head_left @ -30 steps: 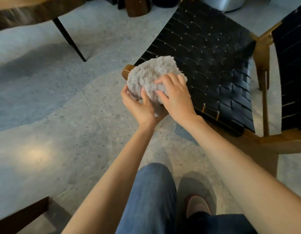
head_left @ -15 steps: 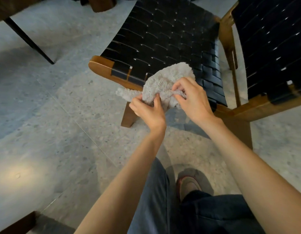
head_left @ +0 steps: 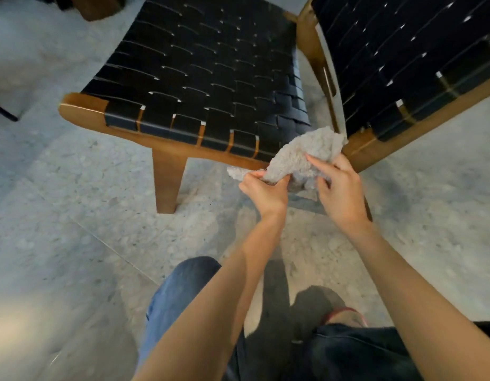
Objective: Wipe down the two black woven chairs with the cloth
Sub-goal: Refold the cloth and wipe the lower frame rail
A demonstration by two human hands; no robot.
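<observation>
A fluffy grey cloth point(head_left: 301, 155) is bunched between both hands, just in front of the gap between the two chairs. My left hand point(head_left: 264, 192) grips its lower left edge, and my right hand point(head_left: 338, 188) pinches its right side with thumb and fingers. The left black woven chair point(head_left: 205, 70) with a brown wooden frame fills the upper middle. The second black woven chair point(head_left: 403, 50) stands at the upper right, close beside the first. The cloth hangs off the seats, near the left chair's front right corner.
Grey speckled stone floor point(head_left: 73, 215) lies all around. My jeans-clad legs and a shoe point(head_left: 345, 317) are at the bottom. A dark table leg point(head_left: 1, 112) shows at the far left, and a brown wooden piece point(head_left: 100, 6) at the top left.
The view has shifted right and closer, so both chairs now show. The cloth has come off the left chair's front edge and is being bunched between both hands near the chairs' gap.
</observation>
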